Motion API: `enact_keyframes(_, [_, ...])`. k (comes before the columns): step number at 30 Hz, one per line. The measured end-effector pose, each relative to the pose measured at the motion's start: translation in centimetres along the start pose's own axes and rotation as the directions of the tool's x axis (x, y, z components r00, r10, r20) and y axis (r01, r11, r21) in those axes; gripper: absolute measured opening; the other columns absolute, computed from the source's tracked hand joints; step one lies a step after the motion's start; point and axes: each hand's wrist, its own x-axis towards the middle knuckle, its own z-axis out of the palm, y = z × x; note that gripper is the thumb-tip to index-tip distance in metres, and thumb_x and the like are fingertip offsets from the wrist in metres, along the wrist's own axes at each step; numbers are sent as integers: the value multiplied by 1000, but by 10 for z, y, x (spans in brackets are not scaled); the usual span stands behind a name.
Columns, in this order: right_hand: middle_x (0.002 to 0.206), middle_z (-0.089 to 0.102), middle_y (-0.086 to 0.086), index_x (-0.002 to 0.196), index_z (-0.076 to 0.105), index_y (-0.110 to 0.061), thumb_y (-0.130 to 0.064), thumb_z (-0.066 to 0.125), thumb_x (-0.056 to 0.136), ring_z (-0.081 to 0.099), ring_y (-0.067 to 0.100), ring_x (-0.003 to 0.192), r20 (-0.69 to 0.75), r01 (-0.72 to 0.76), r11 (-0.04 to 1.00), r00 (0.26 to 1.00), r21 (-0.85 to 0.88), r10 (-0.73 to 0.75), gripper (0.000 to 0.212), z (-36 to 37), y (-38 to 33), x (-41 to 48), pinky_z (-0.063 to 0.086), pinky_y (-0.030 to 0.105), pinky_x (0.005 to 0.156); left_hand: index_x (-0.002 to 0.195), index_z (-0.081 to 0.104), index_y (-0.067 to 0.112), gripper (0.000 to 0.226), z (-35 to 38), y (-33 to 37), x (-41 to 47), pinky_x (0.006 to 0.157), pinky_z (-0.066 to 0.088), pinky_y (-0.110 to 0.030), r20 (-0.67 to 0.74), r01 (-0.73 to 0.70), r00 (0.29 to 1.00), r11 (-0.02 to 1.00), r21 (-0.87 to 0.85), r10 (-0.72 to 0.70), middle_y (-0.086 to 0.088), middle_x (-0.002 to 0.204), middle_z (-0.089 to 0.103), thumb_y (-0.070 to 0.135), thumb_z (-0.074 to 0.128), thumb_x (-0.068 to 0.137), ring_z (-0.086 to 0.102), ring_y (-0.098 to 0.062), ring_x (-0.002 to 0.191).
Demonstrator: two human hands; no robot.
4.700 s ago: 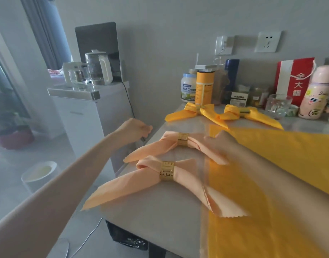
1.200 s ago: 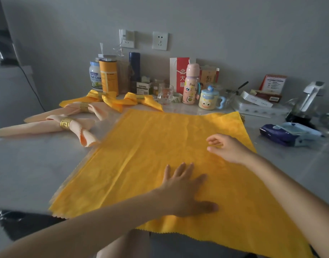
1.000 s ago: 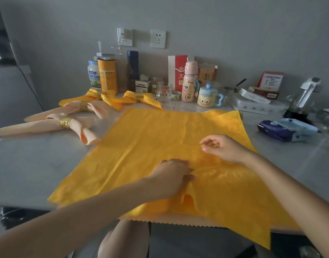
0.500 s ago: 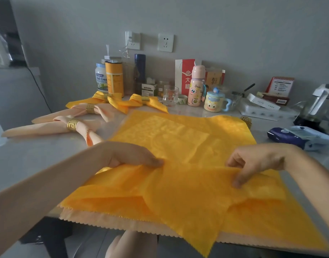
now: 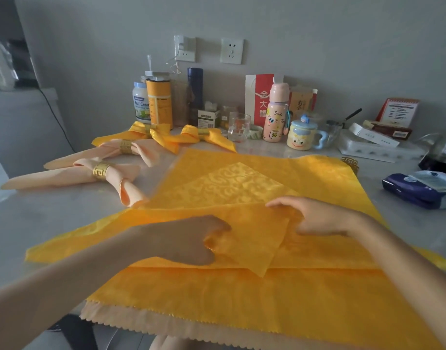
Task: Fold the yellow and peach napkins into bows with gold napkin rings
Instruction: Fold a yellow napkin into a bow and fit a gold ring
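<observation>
The yellow napkin (image 5: 318,299) lay spread in the middle of the surface (image 5: 53,223), with two corners folded inward, on top of a peach napkin (image 5: 166,324). The left hand (image 5: 189,238) had its grip curled on the near flap. The right hand (image 5: 318,215) pinched the same fold. A gold ring (image 5: 350,162) sat just beside the far right corner.

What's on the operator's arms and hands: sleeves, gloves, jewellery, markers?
Nothing worn that shows. The left hand and right hand are ungloved, and both forearms are bare right to the frame edge, so no sleeve or cuff is in view. No watch, bracelet, strap, cable or tracking marker shows at either wrist. No ring is visible, though some fingers are partly hidden by cloth.
</observation>
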Motion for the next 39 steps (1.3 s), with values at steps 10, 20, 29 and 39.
enact_keyframes(10, [153, 25, -3, 146, 28, -24, 19, 41, 79, 20, 14, 142, -367, -83, 963, 930, -255, -17, 81, 18, 20, 24, 22, 25, 112, 133, 49, 25, 38, -3, -29, 26, 105, 34, -26, -285, 22, 959, 999, 50, -7, 9, 138, 45, 16, 46, 97, 42, -13, 128])
enact_keyframes(20, [55, 34, -5, 58, 39, -14, -25, 67, 85, 31, 3, 44, -193, -102, 984, 973, 146, 130, 41, -33, 32, 2, 25, 18, 49, 137, 42, 11, 67, -80, -52, 53, 101, 39, -30, 51, 288, 955, 865, -411, -293, 3, 132, 50, 44, 62, 82, 52, -19, 117])
enact_keyframes(29, [82, 50, 4, 77, 48, -14, -30, 62, 88, 49, 16, 69, -361, -309, 948, 878, 74, 315, 24, -13, 56, 29, 34, 25, 55, 131, 46, 8, 56, -60, -49, 139, 97, 41, -38, -300, 443, 856, 896, 3, -422, -11, 138, 43, 40, 61, 88, 43, -29, 125])
enact_keyframes(39, [94, 51, -1, 99, 51, -11, -36, 67, 84, 50, 15, 89, -289, -351, 925, 879, 147, 379, 33, -21, 65, 36, 40, 26, 70, 137, 36, 4, 72, -72, -66, 149, 93, 41, -33, -88, 500, 846, 840, -211, -525, -10, 138, 43, 41, 66, 83, 46, -28, 123])
